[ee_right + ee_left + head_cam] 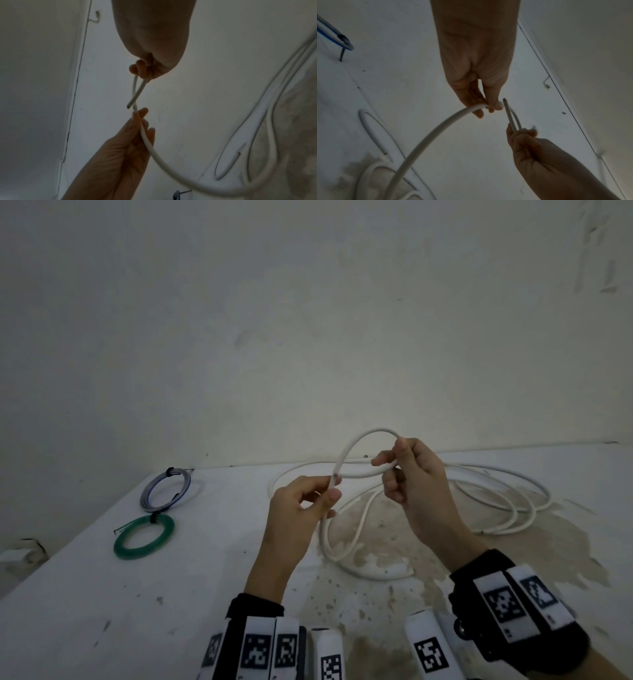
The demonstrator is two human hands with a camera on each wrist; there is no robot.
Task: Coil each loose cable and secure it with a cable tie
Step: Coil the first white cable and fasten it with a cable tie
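Observation:
A long white cable (496,484) lies in loose loops on the white table (205,570). Both hands hold its near end up in a small raised loop (363,440). My left hand (334,489) pinches the strand just below the loop, and from there the cable hangs down to the table. My right hand (388,455) pinches the loop where the two strands cross. The cut end (504,100), dark at its tip, sticks out free between the hands. In the right wrist view the right hand (144,73) grips both strands and the left hand (139,121) holds the single strand (154,151) below.
Two tied coils lie at the table's left: a blue-grey coil (166,489) and a green coil (144,537), each with a black tie. A wall stands right behind the table. Stains mark the tabletop (394,542) under the cable.

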